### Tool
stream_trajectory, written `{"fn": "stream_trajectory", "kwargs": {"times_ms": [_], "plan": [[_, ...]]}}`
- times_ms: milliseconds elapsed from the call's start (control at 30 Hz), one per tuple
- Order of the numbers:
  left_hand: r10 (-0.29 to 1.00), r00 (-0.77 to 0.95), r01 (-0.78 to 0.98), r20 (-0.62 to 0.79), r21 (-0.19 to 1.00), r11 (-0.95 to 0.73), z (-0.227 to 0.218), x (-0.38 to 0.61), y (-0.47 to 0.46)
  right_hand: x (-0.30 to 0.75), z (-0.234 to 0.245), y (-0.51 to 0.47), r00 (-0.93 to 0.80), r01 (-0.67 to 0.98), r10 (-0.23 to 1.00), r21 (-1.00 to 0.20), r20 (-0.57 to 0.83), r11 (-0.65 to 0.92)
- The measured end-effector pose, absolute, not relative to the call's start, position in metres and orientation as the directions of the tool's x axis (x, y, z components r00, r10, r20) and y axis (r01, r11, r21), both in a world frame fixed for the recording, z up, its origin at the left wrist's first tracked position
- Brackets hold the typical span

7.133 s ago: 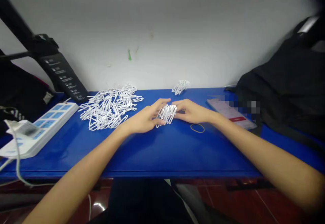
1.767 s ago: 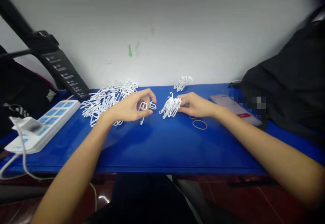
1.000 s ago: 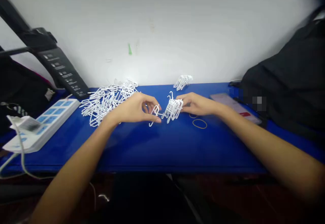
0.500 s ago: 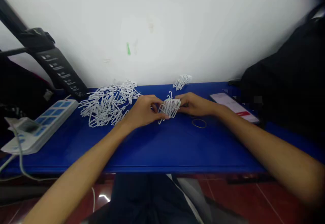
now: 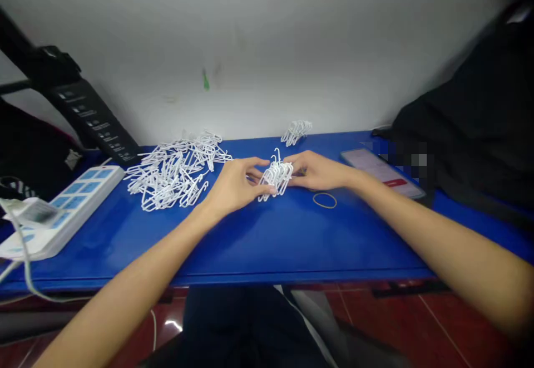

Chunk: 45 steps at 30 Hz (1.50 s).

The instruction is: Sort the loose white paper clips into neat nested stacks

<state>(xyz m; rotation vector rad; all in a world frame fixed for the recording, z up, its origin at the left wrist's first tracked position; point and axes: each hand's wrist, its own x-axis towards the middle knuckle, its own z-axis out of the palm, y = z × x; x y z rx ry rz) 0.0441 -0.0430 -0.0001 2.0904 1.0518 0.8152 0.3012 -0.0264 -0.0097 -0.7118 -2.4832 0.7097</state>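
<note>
Mid-frame, the left hand point(image 5: 237, 183) and right hand point(image 5: 319, 170) held the white hanger bundle point(image 5: 278, 175) between them, its row running left-to-right, one hook point(image 5: 277, 153) upward; earlier, the left hand was apart.

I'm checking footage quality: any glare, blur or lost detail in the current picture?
Head view: a bright glint on the red floor; head view: pixelated blocks beside the phone; head view: the black fabric at right sinks into darkness; head view: the held white hangers partly blend together.
</note>
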Motion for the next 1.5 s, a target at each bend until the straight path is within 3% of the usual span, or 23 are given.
{"fn": "stream_trajectory", "kwargs": {"times_ms": [233,400,567,733,900,1033,1100,1233,1300,1400,1500], "plan": [[0.826,0.523,0.402,0.208,0.795,-0.455,-0.005,0.046,-0.042,0.301,-0.016,-0.026,-0.724,0.405,0.629,-0.563,0.284,0.720],[0.802,0.545,0.436,0.243,0.736,-0.519,0.001,0.040,-0.037,0.300,-0.019,-0.024,-0.740,0.353,0.593,-0.568,0.317,0.744],[0.788,0.512,0.599,0.341,0.516,-0.612,0.006,0.022,-0.019,0.302,-0.015,-0.024,-0.767,0.352,0.572,-0.555,0.291,0.754],[0.741,0.579,0.694,0.341,0.272,-0.667,-0.007,0.006,-0.006,0.305,-0.014,-0.023,-0.757,0.358,0.586,-0.567,0.289,0.742],[0.725,0.550,0.749,0.415,0.139,-0.648,-0.009,0.004,-0.006,0.305,-0.015,-0.023,-0.769,0.362,0.568,-0.531,0.294,0.766],[0.720,0.595,0.756,0.356,0.055,-0.652,0.000,0.004,-0.005,0.305,-0.014,-0.024,-0.770,0.352,0.566,-0.544,0.295,0.762],[0.725,0.597,0.735,0.342,0.129,-0.666,0.006,0.004,-0.006,0.304,-0.013,-0.024,-0.771,0.356,0.567,-0.542,0.290,0.761],[0.777,0.518,0.557,0.358,0.547,-0.624,0.015,0.006,-0.006,0.304,-0.012,-0.024,-0.775,0.362,0.564,-0.531,0.285,0.766],[0.805,0.496,0.472,0.326,0.677,-0.565,0.015,0.005,-0.004,0.304,-0.012,-0.024,-0.775,0.359,0.563,-0.534,0.287,0.766],[0.819,0.490,0.461,0.298,0.709,-0.534,0.011,0.001,-0.001,0.305,-0.013,-0.023,-0.774,0.363,0.565,-0.532,0.286,0.765],[0.811,0.490,0.541,0.318,0.619,-0.569,0.012,-0.002,-0.001,0.306,-0.014,-0.023,-0.770,0.362,0.568,-0.533,0.291,0.765]]}}
